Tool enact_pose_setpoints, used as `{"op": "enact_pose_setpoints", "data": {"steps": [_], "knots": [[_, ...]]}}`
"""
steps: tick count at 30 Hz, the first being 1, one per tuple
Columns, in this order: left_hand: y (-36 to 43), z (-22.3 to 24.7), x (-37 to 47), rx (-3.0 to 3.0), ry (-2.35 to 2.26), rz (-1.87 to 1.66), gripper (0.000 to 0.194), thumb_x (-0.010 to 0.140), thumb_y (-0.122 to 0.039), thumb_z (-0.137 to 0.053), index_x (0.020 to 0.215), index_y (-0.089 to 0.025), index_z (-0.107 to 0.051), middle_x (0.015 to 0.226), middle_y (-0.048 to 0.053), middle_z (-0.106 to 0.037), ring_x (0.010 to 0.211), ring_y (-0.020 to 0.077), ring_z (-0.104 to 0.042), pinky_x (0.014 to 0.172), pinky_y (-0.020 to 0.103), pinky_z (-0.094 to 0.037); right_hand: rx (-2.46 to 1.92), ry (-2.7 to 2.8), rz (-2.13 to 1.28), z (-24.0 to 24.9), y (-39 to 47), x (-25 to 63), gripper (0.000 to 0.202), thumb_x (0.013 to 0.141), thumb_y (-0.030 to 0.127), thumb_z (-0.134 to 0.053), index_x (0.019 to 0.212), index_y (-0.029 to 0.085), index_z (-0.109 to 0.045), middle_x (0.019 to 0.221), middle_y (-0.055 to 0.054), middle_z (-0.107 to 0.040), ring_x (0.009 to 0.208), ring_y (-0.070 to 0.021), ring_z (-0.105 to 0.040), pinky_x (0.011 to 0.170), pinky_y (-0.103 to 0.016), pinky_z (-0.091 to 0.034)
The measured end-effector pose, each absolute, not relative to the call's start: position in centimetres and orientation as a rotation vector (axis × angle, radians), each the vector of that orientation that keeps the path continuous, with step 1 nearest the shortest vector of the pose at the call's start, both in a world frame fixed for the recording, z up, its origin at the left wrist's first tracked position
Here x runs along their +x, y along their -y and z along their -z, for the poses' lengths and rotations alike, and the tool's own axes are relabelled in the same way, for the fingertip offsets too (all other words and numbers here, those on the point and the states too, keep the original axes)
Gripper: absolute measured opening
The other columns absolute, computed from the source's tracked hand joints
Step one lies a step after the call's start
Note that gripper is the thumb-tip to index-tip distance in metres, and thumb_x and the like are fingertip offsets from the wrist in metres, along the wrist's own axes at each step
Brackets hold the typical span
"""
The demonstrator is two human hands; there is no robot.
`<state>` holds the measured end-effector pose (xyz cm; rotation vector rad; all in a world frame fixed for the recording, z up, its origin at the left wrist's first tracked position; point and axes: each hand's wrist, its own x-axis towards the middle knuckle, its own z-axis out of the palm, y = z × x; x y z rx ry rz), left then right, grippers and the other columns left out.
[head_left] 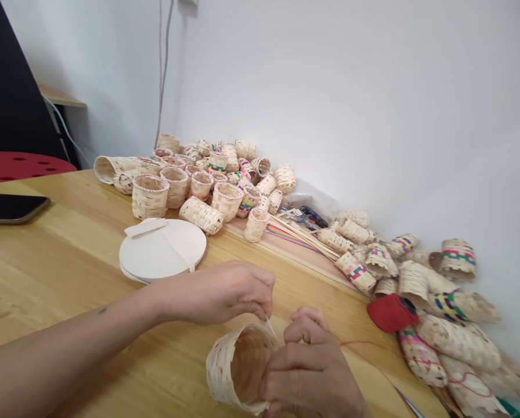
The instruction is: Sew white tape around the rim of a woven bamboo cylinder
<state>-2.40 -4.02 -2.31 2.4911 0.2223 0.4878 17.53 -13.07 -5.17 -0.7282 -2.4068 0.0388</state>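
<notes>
A small woven basket [220,371] of pale bamboo-like strips lies tilted near the table's front, its open mouth turned to the right. My right hand [310,371] grips its rim, thumb and fingers closed on the wall. Above the mouth, my left hand [238,293] is closed in a pinch on a thin pale strip [270,328] at the upper rim. The strip's lower end disappears by my right fingers. Behind my left wrist lie round white discs [155,255], with a loose flat strip [145,228] on top.
Many finished-looking baskets [150,197] crowd the table along the wall. Thin sticks [306,237] lie between the piles. At the right are a red thread spool [393,312], loose red thread and a pointed metal tool [410,402]. A phone [11,208] rests at the left edge.
</notes>
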Motion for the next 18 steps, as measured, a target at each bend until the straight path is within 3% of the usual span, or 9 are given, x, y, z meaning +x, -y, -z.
{"op": "enact_pose_setpoints", "data": {"steps": [7, 14, 18], "knots": [[4.0, 2.2, -2.5, 2.525, -0.249, -0.478, 0.022, 0.090, -0.009, -0.042, 0.079, -0.016, -0.060, 0.078, 0.001, -0.056, 0.071, 0.0123, -0.051, 0.064, 0.021, -0.039, -0.753, 2.308, -0.036, 5.5, 12.9, 17.4, 0.031, 0.088, 0.048, -0.054, 0.068, 0.027, -0.066, 0.060, 0.009, -0.067, 0.057, -0.0105, -0.049, 0.065, -0.032, -0.031], [3.5, 2.8, -2.3, 2.512, -0.327, -0.554, 0.029, 0.095, -0.020, -0.039, 0.074, -0.016, -0.059, 0.075, 0.000, -0.053, 0.068, 0.0119, -0.049, 0.063, 0.022, -0.037, -0.892, 2.318, 0.031, 7.1, 12.5, 19.1, 0.027, 0.086, 0.052, -0.054, 0.070, 0.037, -0.070, 0.059, 0.005, -0.064, 0.059, -0.0149, -0.049, 0.066, -0.033, -0.032], [3.3, 3.0, -2.3, 2.526, -0.378, -0.587, 0.030, 0.095, -0.022, -0.040, 0.071, -0.015, -0.057, 0.073, 0.000, -0.051, 0.068, 0.0121, -0.048, 0.061, 0.022, -0.036, -0.841, 2.277, 0.043, 6.6, 12.2, 19.3, 0.028, 0.088, 0.049, -0.052, 0.073, 0.033, -0.069, 0.062, 0.006, -0.066, 0.060, -0.0136, -0.050, 0.066, -0.033, -0.032]]}}
